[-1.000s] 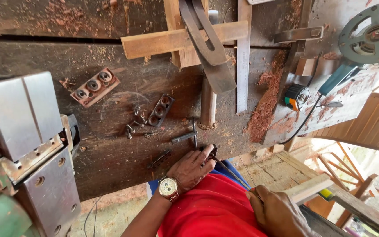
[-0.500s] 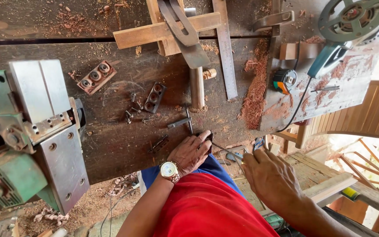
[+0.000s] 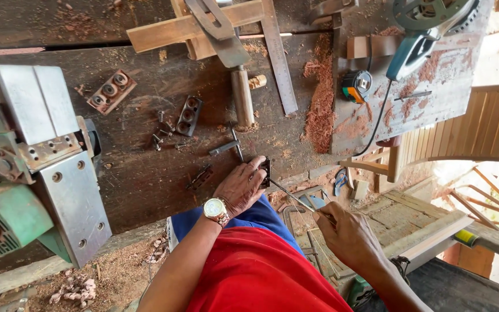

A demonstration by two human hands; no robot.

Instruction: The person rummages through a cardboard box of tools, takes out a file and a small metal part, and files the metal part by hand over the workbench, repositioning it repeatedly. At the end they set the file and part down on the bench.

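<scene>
Two hands (image 3: 241, 186) (image 3: 347, 234), thin metal rod (image 3: 291, 195)

A small dark metal block (image 3: 265, 172) is sitting upright at the near edge of the worktop (image 3: 145, 173). A thin metal rod (image 3: 291, 194) is slanting down from it, tip touching the block.

A dark, sawdust-strewn wooden workbench (image 3: 145, 173) fills the view, with slatted wooden furniture (image 3: 486, 124) (brightly daylit) at right.
</scene>
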